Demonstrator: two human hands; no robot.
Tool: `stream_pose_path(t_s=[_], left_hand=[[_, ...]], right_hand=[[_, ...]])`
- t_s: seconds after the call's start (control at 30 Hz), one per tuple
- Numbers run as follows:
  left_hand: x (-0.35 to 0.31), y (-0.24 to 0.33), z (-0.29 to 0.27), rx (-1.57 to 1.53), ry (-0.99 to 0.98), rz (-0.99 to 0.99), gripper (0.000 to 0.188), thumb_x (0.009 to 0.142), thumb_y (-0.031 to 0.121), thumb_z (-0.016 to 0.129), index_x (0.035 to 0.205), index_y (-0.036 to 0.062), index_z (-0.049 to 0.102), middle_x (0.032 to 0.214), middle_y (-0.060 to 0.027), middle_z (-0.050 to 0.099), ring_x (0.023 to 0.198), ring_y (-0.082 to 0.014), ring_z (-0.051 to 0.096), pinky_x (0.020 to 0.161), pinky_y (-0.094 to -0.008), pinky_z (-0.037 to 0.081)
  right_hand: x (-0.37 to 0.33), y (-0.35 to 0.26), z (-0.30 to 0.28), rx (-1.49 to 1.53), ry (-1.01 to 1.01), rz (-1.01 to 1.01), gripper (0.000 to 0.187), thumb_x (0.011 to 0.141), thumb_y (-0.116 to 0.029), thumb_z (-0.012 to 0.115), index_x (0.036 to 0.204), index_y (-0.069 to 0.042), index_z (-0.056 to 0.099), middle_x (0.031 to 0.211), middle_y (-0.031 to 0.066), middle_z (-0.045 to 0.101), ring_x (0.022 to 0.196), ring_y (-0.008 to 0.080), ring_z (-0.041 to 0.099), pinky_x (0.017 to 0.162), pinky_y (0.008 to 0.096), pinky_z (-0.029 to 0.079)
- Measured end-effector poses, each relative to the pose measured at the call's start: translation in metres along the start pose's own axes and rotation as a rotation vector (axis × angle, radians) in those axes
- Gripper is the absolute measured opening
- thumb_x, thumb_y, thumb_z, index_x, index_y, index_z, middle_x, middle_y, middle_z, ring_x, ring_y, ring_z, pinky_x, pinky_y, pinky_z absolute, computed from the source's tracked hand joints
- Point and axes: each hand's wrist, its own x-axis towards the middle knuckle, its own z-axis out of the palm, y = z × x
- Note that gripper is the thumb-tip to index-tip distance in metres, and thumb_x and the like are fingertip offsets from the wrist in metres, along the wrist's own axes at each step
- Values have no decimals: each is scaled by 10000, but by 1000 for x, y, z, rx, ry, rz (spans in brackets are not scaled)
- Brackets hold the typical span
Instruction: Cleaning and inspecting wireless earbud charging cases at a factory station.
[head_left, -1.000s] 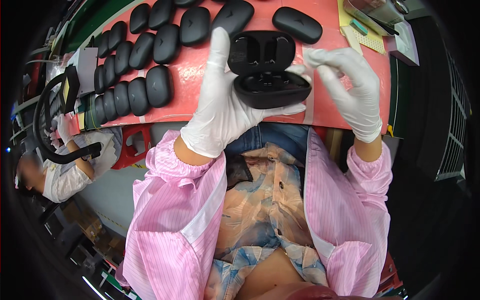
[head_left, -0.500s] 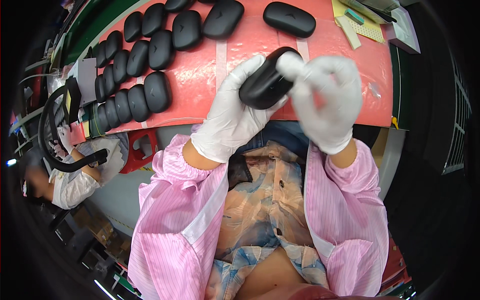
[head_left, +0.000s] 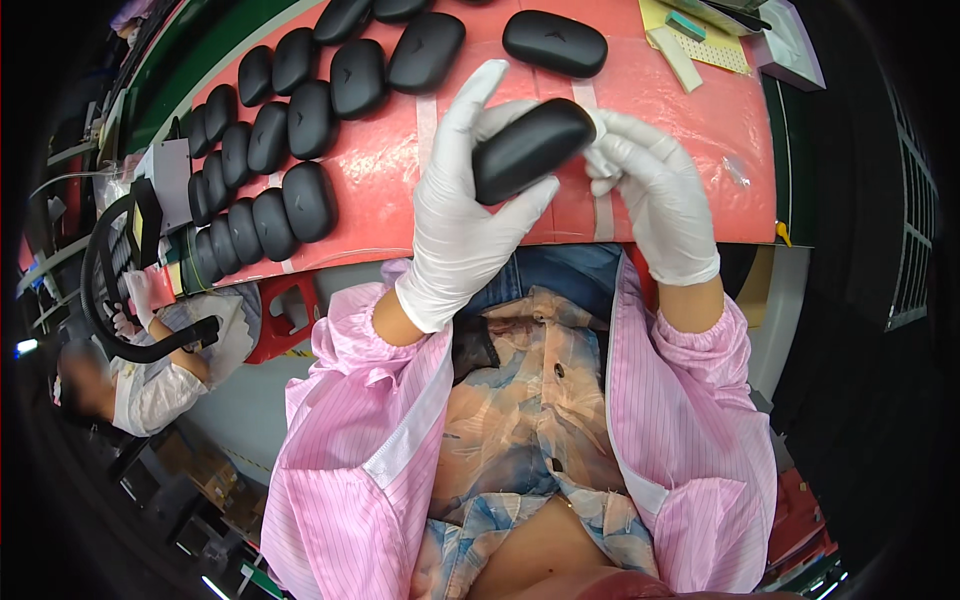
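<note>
A smooth black oblong case (head_left: 530,150) with rounded ends is tilted above the red table covering. My left hand (head_left: 452,225), in a white glove, grips it by its lower left end between thumb and fingers. At the right end of the case, my white-gloved right hand (head_left: 672,205) has its fingers pinched together round a small crumpled white cloth (head_left: 598,158). The cloth shows only in part and is hard to tell from the glove. One similar black case (head_left: 555,43) lies on the table beyond my hands.
Several rows of black cases (head_left: 310,202) stand on the red table covering (head_left: 375,180) at the left. A yellow sheet with small strips (head_left: 677,60) and a white box (head_left: 790,45) are at the far right. Another person's gloved hand (head_left: 140,290) is at left.
The case has turned to a flatter angle in my left hand. My right hand has moved off its upper face to its right end, fingers now less blurred. The view has shifted slightly.
</note>
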Motion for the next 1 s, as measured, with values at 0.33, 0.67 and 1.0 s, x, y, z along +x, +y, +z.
stream_pose_path(t_s=[0.33,0.67,1.0], left_hand=[[3,2,-12,440,98,314,872,698,-36,800,1446,71,365,1147,-136,668,1014,-185,661,893,-305,516],[1,11,-12,478,120,336,894,675,52,828,1442,31,369,1080,-122,692,930,-218,688,815,-324,535],[-2,13,-16,289,88,19,661,796,-4,699,1403,42,440,1088,-96,683,951,-122,650,839,-284,528]], right_hand=[[-9,12,36,-1042,134,-892,362,776,66,606,1096,-77,696,850,81,591,770,236,564,708,348,464],[-14,5,28,-844,21,-832,301,819,63,593,1110,15,655,1073,103,646,903,171,621,800,301,498],[-13,-1,21,-636,118,-722,276,876,72,513,1091,22,680,905,49,597,818,135,546,735,263,423]])
